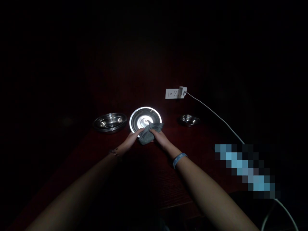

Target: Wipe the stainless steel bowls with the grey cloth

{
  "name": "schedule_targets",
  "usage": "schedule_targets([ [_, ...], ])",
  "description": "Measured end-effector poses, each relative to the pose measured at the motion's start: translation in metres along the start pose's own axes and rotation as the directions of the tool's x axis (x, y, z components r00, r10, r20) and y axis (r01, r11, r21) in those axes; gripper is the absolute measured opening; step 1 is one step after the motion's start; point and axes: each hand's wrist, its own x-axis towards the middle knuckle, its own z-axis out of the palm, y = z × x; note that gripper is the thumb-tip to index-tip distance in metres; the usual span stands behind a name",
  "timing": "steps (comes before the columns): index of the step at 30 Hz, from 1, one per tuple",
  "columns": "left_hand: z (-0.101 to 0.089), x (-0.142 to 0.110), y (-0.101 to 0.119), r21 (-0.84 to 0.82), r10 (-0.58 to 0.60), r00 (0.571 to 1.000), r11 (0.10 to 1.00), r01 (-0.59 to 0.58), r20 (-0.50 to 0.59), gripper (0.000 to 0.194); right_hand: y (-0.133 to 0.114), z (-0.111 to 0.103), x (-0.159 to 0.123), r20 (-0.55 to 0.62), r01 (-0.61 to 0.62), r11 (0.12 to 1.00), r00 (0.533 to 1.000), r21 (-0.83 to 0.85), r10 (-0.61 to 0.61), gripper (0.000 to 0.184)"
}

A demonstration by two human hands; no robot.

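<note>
A shiny metal bowl (145, 111) is tilted up with its inside facing me, near the middle of the view. My left hand (131, 140) grips its lower left rim, thumb over the edge. A grey-green cloth (147, 136) lies bunched over the bowl's lower right rim. My right hand (160, 138) is closed on this cloth, with the thumb on top and the other fingers hidden behind. Part of the cloth also reaches the left thumb.
Stacked metal bowls (110, 122) sit to the left, and a smaller metal bowl (189, 120) to the right, on the dark red table (168, 186). Behind is a wall socket (171, 93) with a white charger (183, 91); its cable (216, 117) runs down past a pixelated patch at right.
</note>
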Motion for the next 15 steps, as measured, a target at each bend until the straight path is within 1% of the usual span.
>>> schedule_targets([
  [3,-0.0007,0.0016,-0.0017,-0.003,-0.006,1.000,1.000,0.006,-0.003,0.042,0.0010,0.0000,0.0006,-0.006,0.007,1.000,1.000,0.000,-0.007,0.021],
  [10,0.0022,-0.0029,0.0018,0.050,0.059,0.998,0.997,-0.058,-0.024,0.041,0.0017,-0.0006,0.0007,-0.023,0.008,1.000,1.000,0.007,-0.008,0.019],
  [15,0.0040,-0.0048,0.0045,0.051,0.059,0.998,0.997,-0.058,-0.017,0.043,0.0041,-0.0020,0.0032,-0.008,0.014,1.000,1.000,-0.003,-0.014,0.021],
])
